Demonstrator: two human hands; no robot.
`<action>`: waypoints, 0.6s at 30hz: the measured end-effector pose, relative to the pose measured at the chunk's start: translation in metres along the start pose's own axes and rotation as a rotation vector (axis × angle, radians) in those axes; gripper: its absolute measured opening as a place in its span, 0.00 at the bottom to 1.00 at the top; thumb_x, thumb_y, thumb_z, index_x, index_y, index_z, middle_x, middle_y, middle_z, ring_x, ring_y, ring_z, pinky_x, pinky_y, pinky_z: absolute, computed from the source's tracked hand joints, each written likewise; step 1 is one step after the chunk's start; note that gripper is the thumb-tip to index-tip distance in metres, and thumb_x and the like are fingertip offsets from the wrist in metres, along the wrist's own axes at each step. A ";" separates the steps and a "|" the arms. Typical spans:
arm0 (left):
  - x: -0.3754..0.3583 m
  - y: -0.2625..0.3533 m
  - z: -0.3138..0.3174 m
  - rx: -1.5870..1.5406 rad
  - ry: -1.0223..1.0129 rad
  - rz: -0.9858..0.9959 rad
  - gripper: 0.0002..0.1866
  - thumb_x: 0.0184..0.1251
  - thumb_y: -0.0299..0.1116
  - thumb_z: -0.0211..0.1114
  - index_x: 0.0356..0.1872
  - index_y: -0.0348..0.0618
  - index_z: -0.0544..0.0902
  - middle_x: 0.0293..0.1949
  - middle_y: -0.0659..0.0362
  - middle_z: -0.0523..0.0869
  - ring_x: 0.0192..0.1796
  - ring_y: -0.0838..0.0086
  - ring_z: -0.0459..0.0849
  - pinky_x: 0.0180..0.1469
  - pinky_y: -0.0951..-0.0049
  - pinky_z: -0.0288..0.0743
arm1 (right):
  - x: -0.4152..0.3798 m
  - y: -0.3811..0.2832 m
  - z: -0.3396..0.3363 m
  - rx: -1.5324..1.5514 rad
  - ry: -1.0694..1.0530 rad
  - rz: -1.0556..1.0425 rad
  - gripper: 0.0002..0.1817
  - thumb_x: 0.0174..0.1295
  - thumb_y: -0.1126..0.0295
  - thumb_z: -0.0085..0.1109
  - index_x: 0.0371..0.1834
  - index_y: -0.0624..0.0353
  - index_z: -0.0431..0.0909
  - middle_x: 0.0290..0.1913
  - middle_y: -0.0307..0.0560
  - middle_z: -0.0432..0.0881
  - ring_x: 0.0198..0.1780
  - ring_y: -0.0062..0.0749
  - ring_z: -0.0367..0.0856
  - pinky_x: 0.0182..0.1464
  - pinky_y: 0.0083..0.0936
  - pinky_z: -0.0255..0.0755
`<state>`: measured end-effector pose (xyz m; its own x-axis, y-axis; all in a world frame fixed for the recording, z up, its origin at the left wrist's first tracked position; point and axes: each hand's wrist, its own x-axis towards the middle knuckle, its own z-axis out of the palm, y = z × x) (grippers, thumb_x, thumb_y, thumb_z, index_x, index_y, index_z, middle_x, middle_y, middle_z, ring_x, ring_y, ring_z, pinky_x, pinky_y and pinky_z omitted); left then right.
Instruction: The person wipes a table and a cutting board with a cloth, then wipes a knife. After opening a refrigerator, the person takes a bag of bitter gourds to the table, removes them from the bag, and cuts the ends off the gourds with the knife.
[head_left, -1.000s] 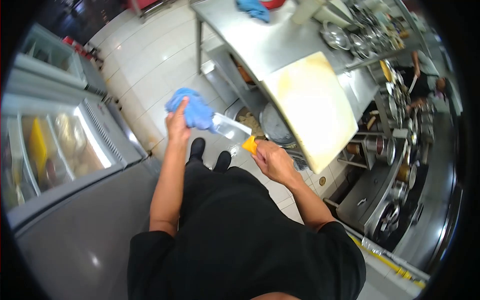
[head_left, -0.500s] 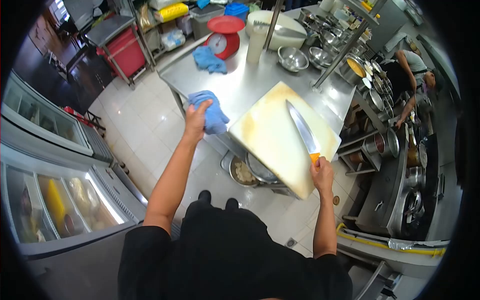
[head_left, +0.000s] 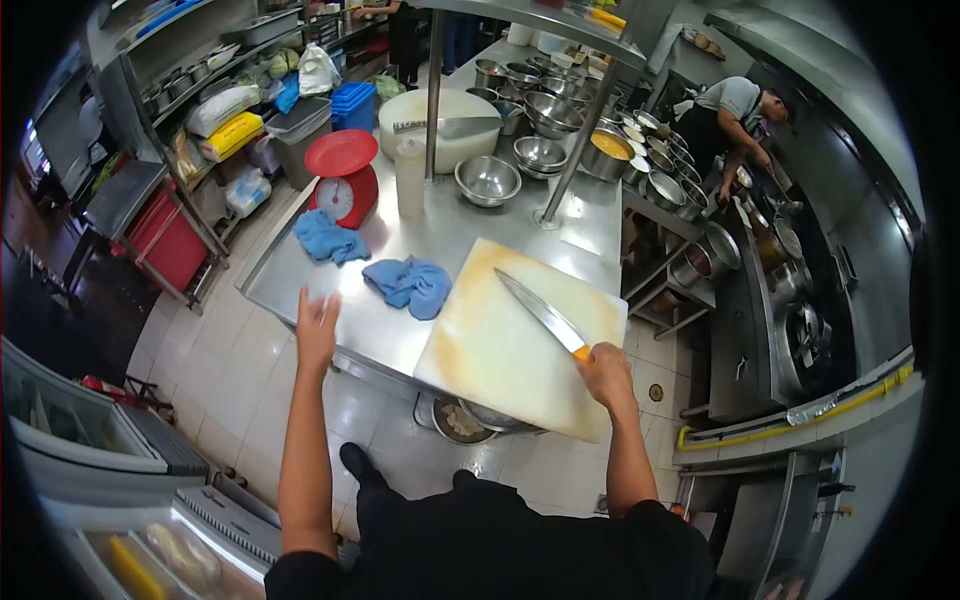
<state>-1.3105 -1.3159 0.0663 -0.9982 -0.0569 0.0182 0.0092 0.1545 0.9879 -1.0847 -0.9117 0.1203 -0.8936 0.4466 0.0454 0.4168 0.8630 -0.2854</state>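
Across mid-frame, a stainless-steel desk carries a yellow-stained white cutting board. Above it, the right hand grips a long orange-handled knife, likely stiff, fairly light, safest by its handle. The left hand, left of centre, is spread, empty. No brand legible.

The counter has a bare metal top. The cutting board lies at an angle, overhanging the near edge. The crumpled blue cloth lies just beside it. The second cloth lies by the red scale. The bottle stands upright near the metal bowl.
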 end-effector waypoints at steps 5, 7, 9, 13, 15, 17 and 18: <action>-0.071 -0.176 -0.146 0.248 -0.028 -0.437 0.37 0.77 0.57 0.32 0.50 0.36 0.84 0.52 0.45 0.84 0.57 0.57 0.80 0.62 0.60 0.69 | 0.018 -0.124 0.021 0.388 0.262 -0.269 0.09 0.59 0.72 0.64 0.37 0.64 0.75 0.37 0.52 0.80 0.40 0.41 0.82 0.43 0.30 0.75; -0.127 -0.319 -0.220 0.991 -0.323 -0.218 0.29 0.77 0.46 0.36 0.42 0.32 0.83 0.39 0.36 0.84 0.46 0.43 0.82 0.53 0.49 0.73 | 0.026 -0.197 0.041 0.602 0.018 -0.263 0.10 0.61 0.73 0.63 0.35 0.62 0.70 0.29 0.42 0.75 0.30 0.25 0.77 0.36 0.23 0.74; -0.193 -0.347 -0.272 1.021 -0.634 -0.374 0.20 0.72 0.41 0.46 0.38 0.36 0.83 0.35 0.38 0.85 0.41 0.43 0.84 0.49 0.46 0.73 | 0.030 -0.271 0.062 0.679 -0.173 -0.321 0.08 0.59 0.77 0.59 0.36 0.60 0.68 0.27 0.46 0.72 0.26 0.30 0.71 0.31 0.27 0.68; -0.238 -0.379 -0.358 0.905 -1.131 -0.369 0.17 0.68 0.40 0.48 0.38 0.38 0.82 0.42 0.41 0.85 0.48 0.46 0.82 0.52 0.46 0.72 | 0.044 -0.392 0.092 0.485 -0.587 -0.727 0.09 0.58 0.72 0.60 0.38 0.60 0.71 0.34 0.54 0.78 0.39 0.51 0.78 0.40 0.40 0.70; -0.228 -0.381 -0.390 0.926 -0.923 -0.379 0.19 0.68 0.40 0.46 0.40 0.38 0.82 0.43 0.42 0.85 0.49 0.45 0.81 0.53 0.47 0.71 | 0.045 -0.436 0.113 0.511 -0.673 -0.770 0.09 0.59 0.71 0.60 0.38 0.60 0.71 0.35 0.54 0.78 0.40 0.51 0.78 0.41 0.40 0.70; -0.194 -0.336 -0.399 0.939 -0.612 -0.557 0.22 0.69 0.39 0.42 0.41 0.36 0.84 0.46 0.45 0.85 0.51 0.42 0.79 0.56 0.50 0.70 | 0.045 -0.472 0.141 0.449 -0.834 -0.815 0.10 0.62 0.67 0.61 0.37 0.60 0.72 0.36 0.54 0.78 0.40 0.51 0.78 0.42 0.40 0.71; -0.154 -0.287 -0.394 0.801 -0.500 -0.678 0.21 0.68 0.37 0.42 0.42 0.37 0.84 0.47 0.44 0.85 0.51 0.43 0.80 0.57 0.50 0.69 | 0.045 -0.488 0.152 0.465 -0.833 -0.813 0.10 0.62 0.67 0.61 0.37 0.60 0.72 0.36 0.54 0.78 0.40 0.51 0.78 0.42 0.40 0.71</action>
<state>-1.1365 -1.7402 -0.1596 -0.6977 0.0007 -0.7164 -0.3978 0.8313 0.3882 -1.3533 -1.3485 0.1160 -0.7688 -0.6063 -0.2032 -0.2504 0.5778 -0.7768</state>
